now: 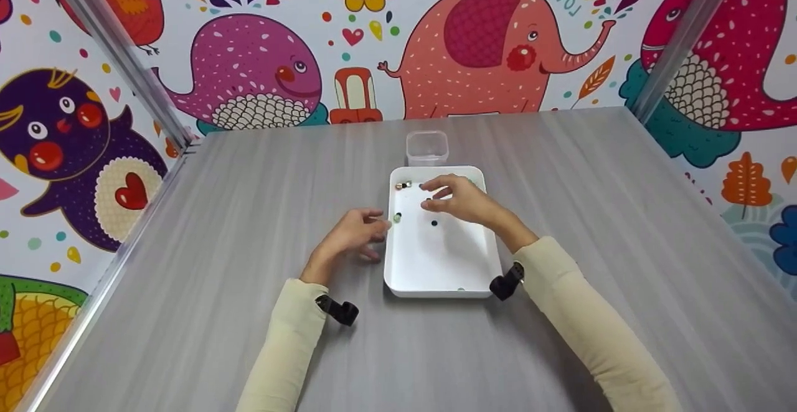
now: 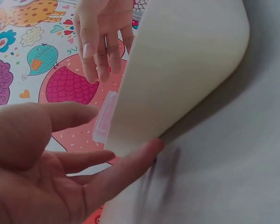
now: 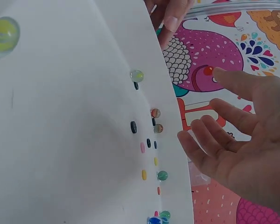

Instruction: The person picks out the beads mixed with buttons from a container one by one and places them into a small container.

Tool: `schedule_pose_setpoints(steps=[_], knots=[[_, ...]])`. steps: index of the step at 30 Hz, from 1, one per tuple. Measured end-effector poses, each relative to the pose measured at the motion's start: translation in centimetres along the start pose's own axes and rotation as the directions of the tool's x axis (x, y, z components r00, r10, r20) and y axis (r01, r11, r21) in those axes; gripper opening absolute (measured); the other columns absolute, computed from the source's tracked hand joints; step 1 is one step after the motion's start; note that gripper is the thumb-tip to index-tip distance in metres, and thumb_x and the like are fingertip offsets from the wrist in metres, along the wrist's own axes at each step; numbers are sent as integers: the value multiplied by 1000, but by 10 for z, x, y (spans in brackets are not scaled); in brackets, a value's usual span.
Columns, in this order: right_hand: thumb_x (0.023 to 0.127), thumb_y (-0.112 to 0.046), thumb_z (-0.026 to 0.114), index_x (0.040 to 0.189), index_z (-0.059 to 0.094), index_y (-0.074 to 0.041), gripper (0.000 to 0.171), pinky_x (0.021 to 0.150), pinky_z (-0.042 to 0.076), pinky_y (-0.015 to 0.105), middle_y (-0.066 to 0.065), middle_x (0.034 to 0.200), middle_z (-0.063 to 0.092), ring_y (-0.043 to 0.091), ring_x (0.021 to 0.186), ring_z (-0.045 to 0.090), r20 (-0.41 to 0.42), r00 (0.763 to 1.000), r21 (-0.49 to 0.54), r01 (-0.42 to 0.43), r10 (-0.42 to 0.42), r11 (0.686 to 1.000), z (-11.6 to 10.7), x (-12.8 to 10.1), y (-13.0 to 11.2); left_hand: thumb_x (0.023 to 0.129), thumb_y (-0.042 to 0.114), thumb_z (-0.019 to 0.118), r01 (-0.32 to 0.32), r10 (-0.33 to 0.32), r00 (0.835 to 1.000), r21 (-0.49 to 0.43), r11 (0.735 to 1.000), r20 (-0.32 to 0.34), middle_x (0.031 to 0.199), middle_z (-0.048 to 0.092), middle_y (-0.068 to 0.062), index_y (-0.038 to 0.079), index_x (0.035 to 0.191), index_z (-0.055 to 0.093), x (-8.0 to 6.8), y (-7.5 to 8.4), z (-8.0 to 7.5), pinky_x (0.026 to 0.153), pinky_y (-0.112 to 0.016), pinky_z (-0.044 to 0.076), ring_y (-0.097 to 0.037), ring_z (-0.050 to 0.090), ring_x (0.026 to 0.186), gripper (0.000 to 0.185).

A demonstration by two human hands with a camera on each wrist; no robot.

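From the head view I have the white tray [image 1: 436,262] sitting just below the middle of the frame, its long axis running away from me toward the small clear container [image 1: 427,146] that stands just beyond its far edge. My right hand [image 1: 457,199] hovers over the far half of the tray, fingers loosely spread and slightly bent, holding nothing that I can see. The marbles lie scattered on the tray floor: a dark one [image 1: 434,223] sits just below and to the left of that hand in the frame, a small group [image 1: 403,185] rests in the far left corner, and a greenish one [image 1: 397,217] lies against the left wall. My left hand [image 1: 352,234] rests on the grey table [image 1: 249,213] outside the tray's left wall, fingertips touching or nearly touching that wall beside the greenish marble, fingers relaxed and empty. In the right wrist view the palm [image 3: 242,144] is open at the right side of the picture, and the marbles run in a line down the middle, all to its left. I judge the right hand nearer to the dark marble, while the left is nearer to the greenish one but has the wall between.
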State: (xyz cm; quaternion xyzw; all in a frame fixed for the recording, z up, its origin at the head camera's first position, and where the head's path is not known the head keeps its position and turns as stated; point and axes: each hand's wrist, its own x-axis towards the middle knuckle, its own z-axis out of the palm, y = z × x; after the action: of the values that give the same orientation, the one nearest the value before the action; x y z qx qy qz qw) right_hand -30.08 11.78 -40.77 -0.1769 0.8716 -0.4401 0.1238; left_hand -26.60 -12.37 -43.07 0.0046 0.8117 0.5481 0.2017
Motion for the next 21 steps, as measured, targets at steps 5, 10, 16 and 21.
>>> schedule_pose_setpoints(steps=[5,10,16,21], knots=[[93,-22,72,133,62,-5,46,104,56,45,18,141,57,33,123,61,22,999,54,-38,37,998,-1,3,-2,100,7,57,19,-15,998,-77,997,53,135,58,-28,-5,149,39,2,-4,2,67,-38,67,-33,66,114,53],[92,-18,72,132,61,0,45,95,60,36,23,135,60,29,115,64,31,999,70,-23,21,997,1,7,-4,98,3,58,41,-32,997,-124,991,73,137,56,-28,-1,150,39,6,-8,5,64,-37,67,-32,63,116,56],[92,-16,73,129,63,1,42,91,61,36,19,127,66,27,110,66,50,998,55,-45,42,997,6,14,-9,98,2,58,38,-24,995,-144,989,99,138,55,-28,0,151,39,6,-8,4,65,-36,67,-35,64,117,56],[91,-15,73,126,66,1,39,97,60,46,17,125,68,27,107,67,55,996,53,-66,63,996,11,21,-12,98,1,57,54,-36,993,-162,985,117,140,54,-27,2,152,37,7,-7,2,66,-36,67,-36,64,119,58]])
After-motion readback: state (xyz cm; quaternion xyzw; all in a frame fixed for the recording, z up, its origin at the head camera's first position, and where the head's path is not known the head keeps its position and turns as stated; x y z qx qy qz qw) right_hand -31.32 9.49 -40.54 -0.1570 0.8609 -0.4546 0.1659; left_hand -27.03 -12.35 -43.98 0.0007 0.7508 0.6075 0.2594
